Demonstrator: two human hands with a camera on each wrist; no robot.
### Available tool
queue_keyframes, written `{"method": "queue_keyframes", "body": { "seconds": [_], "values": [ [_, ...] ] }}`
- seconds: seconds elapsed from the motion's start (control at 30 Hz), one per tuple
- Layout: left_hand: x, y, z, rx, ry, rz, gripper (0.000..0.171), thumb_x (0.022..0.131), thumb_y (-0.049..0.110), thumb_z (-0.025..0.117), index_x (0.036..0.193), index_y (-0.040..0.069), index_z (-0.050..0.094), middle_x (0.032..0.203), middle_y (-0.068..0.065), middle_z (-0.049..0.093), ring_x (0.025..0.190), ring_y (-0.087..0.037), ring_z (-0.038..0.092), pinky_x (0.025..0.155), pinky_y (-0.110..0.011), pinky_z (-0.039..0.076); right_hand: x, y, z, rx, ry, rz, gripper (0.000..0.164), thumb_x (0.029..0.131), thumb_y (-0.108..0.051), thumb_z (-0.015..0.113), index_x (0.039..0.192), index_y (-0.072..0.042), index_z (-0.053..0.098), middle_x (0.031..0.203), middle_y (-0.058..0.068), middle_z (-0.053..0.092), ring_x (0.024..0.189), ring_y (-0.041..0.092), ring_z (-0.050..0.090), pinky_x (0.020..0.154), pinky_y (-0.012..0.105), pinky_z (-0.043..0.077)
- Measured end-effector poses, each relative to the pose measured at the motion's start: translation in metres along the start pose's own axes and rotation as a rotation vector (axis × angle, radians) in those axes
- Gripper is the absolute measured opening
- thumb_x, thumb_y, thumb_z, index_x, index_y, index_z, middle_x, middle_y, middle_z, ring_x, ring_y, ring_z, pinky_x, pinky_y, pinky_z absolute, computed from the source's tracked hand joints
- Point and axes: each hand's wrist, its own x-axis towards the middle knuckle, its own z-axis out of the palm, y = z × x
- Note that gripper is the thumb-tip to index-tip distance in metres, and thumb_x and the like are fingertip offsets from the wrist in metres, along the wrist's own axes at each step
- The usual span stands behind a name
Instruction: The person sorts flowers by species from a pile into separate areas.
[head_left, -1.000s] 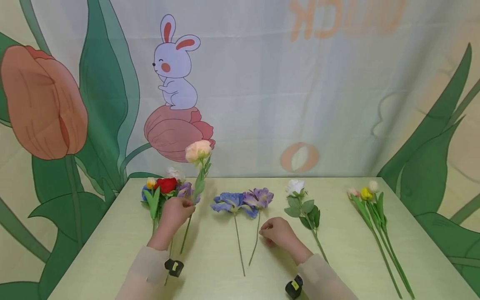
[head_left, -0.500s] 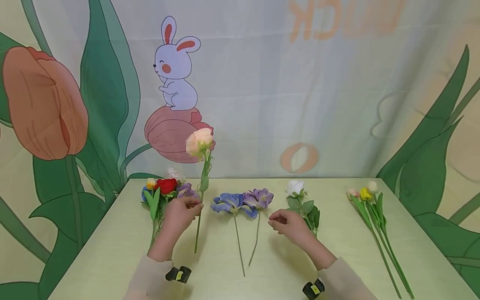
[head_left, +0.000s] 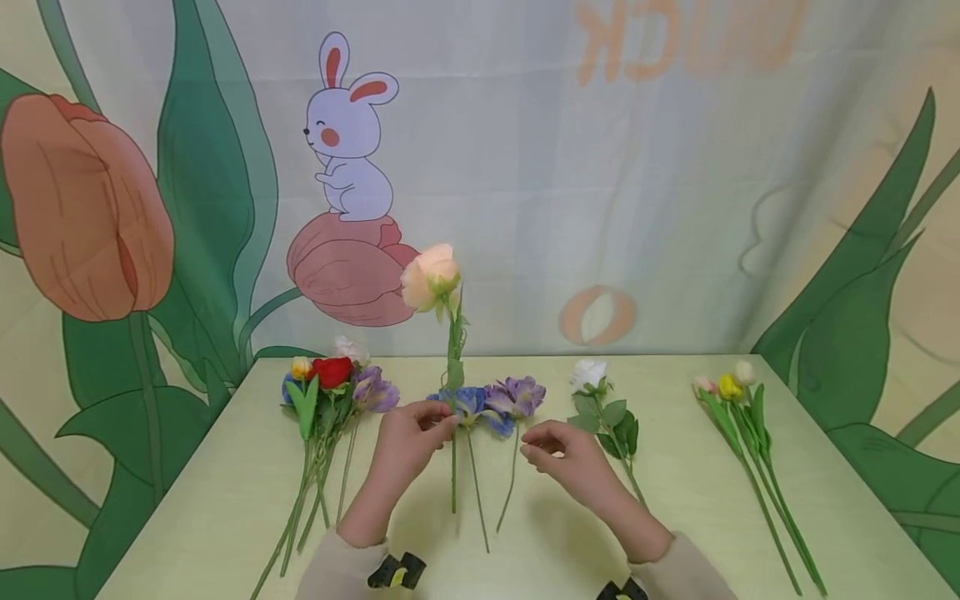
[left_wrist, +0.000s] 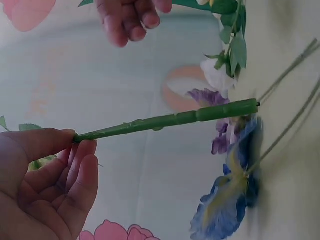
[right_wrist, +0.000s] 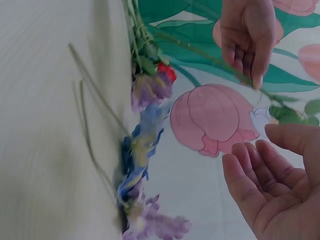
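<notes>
My left hand (head_left: 411,442) pinches the green stem (left_wrist: 165,121) of a peach-coloured artificial rose (head_left: 432,279) between thumb and fingertips. The rose stands upright above the table, its bloom high and its stem end pointing down. Behind that stem lies a blue artificial flower (head_left: 471,404), and a purple one (head_left: 516,397) beside it, both with thin stems toward me. My right hand (head_left: 573,467) hovers right of the purple flower's stem, fingers loosely bent. In the right wrist view, that right hand (right_wrist: 280,185) holds nothing, with thumb and fingertips apart.
At the left lies a bunch of flowers with a red rose (head_left: 332,372), a purple flower (head_left: 375,389) and others. A white rose (head_left: 590,377) lies right of centre. Several tulips (head_left: 731,386) lie at the right. A printed curtain (head_left: 510,208) hangs behind the table (head_left: 217,483).
My left hand has carried the peach rose rightward from the bunch to the middle, raising it and turning it upright. The right hand has lifted away from the purple flower's stem and drifted slightly right.
</notes>
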Motion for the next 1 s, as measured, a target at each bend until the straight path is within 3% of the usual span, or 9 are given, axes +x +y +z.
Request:
{"method": "queue_keyframes", "body": {
  "seconds": [0.3, 0.57, 0.8, 0.9, 1.0],
  "values": [
    [-0.002, 0.011, 0.023, -0.04, -0.045, 0.053, 0.016, 0.093, 0.008, 0.072, 0.102, -0.005, 0.076, 0.089, -0.019, 0.076, 0.075, -0.031, 0.073, 0.062, -0.023, 0.056, 0.004, -0.02, 0.021, 0.054, -0.002, -0.003, 0.024, 0.096, -0.02, 0.072, 0.112, -0.002, 0.071, 0.105, 0.015, 0.076, 0.09, 0.016, 0.07, 0.074, 0.024, 0.057],
    [-0.003, 0.017, 0.032, -0.094, -0.038, 0.064, 0.015, 0.093, 0.008, 0.073, 0.099, -0.005, 0.076, 0.09, -0.02, 0.077, 0.073, -0.014, 0.068, 0.062, -0.019, 0.056, 0.007, -0.03, 0.034, 0.056, 0.075, 0.019, 0.02, 0.092, -0.016, 0.075, 0.106, -0.003, 0.07, 0.097, 0.011, 0.075, 0.086, 0.013, 0.068, 0.071, 0.023, 0.055],
    [-0.002, 0.022, 0.037, -0.129, -0.037, 0.056, 0.017, 0.093, 0.008, 0.073, 0.101, -0.006, 0.075, 0.092, -0.022, 0.076, 0.074, -0.015, 0.068, 0.064, -0.021, 0.059, 0.006, -0.036, 0.037, 0.075, 0.183, 0.003, 0.011, 0.092, -0.006, 0.072, 0.103, -0.003, 0.072, 0.092, 0.01, 0.074, 0.079, 0.009, 0.066, 0.069, 0.018, 0.055],
    [-0.001, 0.024, 0.037, -0.087, -0.064, 0.079, 0.017, 0.094, 0.011, 0.073, 0.102, -0.004, 0.076, 0.092, -0.019, 0.077, 0.079, -0.018, 0.07, 0.067, -0.024, 0.059, 0.005, -0.036, 0.034, 0.093, 0.191, 0.006, 0.011, 0.093, -0.004, 0.072, 0.103, -0.001, 0.071, 0.092, 0.011, 0.073, 0.078, 0.009, 0.067, 0.068, 0.018, 0.057],
    [0.0, 0.022, 0.032, 0.018, -0.096, 0.121, 0.018, 0.095, 0.016, 0.073, 0.104, 0.001, 0.077, 0.094, -0.013, 0.078, 0.083, -0.02, 0.072, 0.071, -0.027, 0.059, 0.005, -0.032, 0.027, 0.078, 0.19, 0.016, 0.01, 0.093, -0.005, 0.072, 0.102, -0.001, 0.069, 0.091, 0.011, 0.073, 0.075, 0.009, 0.066, 0.067, 0.02, 0.057]
  ]
}}
